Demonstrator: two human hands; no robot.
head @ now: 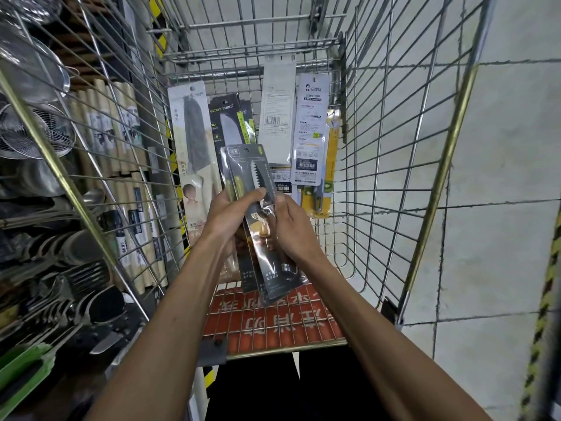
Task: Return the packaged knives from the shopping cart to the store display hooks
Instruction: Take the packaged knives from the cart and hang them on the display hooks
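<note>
Left hand (227, 220), right hand (293, 229) both grip dark serrated-knife blister pack (249, 168) above silver wire shopping cart (264, 24). White cleaver pack (192, 132), black knife pack (226, 123), white-backed cards (312, 132) lie inside. Hooks unseen; looks like most remains.

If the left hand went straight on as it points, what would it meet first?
Probably the white barcode package leaning in the cart, beyond the knife package it holds; depth unclear.
</note>
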